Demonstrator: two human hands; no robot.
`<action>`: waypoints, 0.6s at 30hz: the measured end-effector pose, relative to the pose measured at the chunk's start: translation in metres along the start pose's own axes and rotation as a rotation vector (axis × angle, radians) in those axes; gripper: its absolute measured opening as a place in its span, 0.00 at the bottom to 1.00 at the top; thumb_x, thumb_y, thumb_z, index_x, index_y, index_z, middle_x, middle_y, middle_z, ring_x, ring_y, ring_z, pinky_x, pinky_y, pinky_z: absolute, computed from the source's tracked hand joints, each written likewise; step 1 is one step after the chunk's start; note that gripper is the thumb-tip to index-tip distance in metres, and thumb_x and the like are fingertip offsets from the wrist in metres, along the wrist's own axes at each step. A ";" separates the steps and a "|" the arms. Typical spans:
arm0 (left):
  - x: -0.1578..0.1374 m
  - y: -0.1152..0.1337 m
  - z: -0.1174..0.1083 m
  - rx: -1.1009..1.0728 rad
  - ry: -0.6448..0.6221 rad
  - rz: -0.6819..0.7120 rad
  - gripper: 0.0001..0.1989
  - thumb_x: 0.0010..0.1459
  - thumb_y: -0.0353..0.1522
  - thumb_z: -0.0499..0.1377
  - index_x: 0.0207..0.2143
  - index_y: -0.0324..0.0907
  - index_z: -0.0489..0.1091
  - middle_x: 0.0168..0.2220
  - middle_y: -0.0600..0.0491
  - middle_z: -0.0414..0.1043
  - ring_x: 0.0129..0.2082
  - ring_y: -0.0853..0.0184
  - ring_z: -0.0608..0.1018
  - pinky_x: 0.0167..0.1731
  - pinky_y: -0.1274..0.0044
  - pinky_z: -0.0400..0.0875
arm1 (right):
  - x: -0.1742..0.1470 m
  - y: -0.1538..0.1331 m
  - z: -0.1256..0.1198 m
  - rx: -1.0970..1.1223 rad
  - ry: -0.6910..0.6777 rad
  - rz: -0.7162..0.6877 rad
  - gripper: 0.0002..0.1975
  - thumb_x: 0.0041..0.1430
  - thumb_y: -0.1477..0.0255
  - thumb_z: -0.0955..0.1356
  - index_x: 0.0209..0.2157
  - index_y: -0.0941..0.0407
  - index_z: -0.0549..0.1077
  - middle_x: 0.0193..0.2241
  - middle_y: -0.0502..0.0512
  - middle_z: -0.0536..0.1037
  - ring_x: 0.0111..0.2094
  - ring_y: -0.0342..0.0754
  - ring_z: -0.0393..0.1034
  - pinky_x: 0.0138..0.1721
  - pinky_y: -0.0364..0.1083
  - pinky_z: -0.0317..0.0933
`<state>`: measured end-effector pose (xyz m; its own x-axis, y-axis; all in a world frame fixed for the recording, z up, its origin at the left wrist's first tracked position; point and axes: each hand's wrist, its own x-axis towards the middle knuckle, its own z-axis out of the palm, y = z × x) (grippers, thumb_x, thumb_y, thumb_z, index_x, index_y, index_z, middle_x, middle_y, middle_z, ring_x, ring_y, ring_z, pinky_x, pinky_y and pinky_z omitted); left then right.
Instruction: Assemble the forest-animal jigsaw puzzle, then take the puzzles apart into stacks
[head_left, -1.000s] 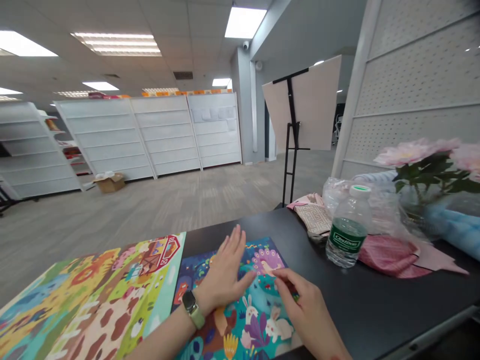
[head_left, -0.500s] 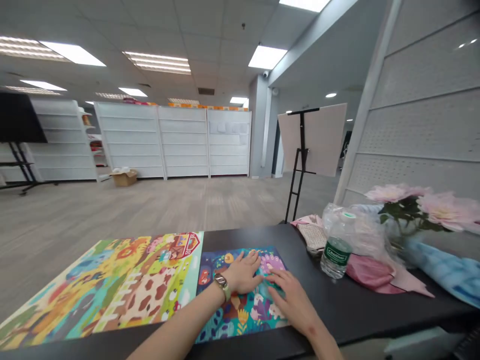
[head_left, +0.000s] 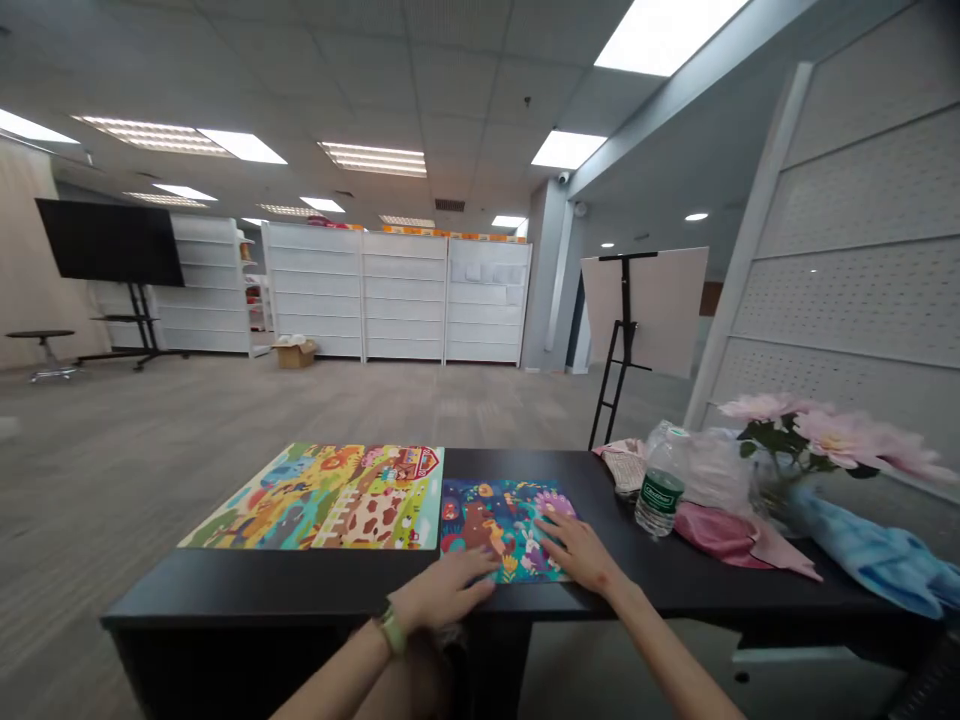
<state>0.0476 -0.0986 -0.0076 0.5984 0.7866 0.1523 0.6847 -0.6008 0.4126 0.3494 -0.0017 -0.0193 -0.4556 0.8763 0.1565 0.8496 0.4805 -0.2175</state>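
On the black table lies a dark blue picture puzzle point(head_left: 480, 520) with a bear, rabbits and plants on it. My right hand point(head_left: 577, 552) rests flat on its right side, fingers spread. Over the front left corner of the puzzle is my left hand point(head_left: 446, 590), fingers stretched out and a little blurred; whether it touches the surface I cannot tell. A watch with a pale green band point(head_left: 391, 630) is on my left wrist. To the left, a bright farm-and-animal picture point(head_left: 375, 505) lies flat, its right edge beside the blue puzzle.
A water bottle point(head_left: 661, 490), a pink cloth point(head_left: 720, 535), a clear plastic bag point(head_left: 724, 470), pink flowers point(head_left: 840, 435) and a blue cloth point(head_left: 877, 550) crowd the table's right side. An easel point(head_left: 621, 330) stands behind the table point(head_left: 300, 585). A cardboard box point(head_left: 295, 353) sits by white shelves.
My left hand has slid from the middle of the blue puzzle towards its near left corner. My right hand stays on the right side. The view has shifted, showing more of the table's front.
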 end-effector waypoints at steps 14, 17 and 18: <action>-0.026 -0.093 0.002 0.373 0.291 -0.752 0.30 0.65 0.49 0.49 0.66 0.50 0.60 0.69 0.49 0.53 0.69 0.47 0.53 0.64 0.53 0.44 | 0.014 0.050 0.008 -0.033 -0.070 -0.080 0.33 0.64 0.47 0.57 0.67 0.44 0.58 0.70 0.52 0.52 0.70 0.58 0.42 0.67 0.61 0.42; -0.023 -0.082 0.009 0.347 0.270 -0.745 0.30 0.65 0.49 0.50 0.66 0.52 0.60 0.69 0.50 0.53 0.69 0.47 0.53 0.64 0.54 0.44 | 0.006 0.051 0.020 -0.051 -0.120 -0.038 0.35 0.62 0.44 0.57 0.67 0.43 0.57 0.70 0.52 0.50 0.71 0.59 0.40 0.68 0.62 0.40; -0.022 -0.079 0.008 0.338 0.266 -0.745 0.30 0.64 0.49 0.50 0.66 0.52 0.60 0.69 0.50 0.53 0.69 0.47 0.53 0.64 0.54 0.45 | 0.005 0.054 0.023 -0.051 -0.125 -0.026 0.35 0.62 0.44 0.57 0.67 0.43 0.57 0.70 0.52 0.49 0.71 0.59 0.40 0.68 0.62 0.40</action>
<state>-0.0165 -0.0693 -0.0514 -0.1447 0.9746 0.1707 0.9727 0.1085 0.2051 0.3865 0.0295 -0.0521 -0.5041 0.8627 0.0397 0.8481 0.5032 -0.1657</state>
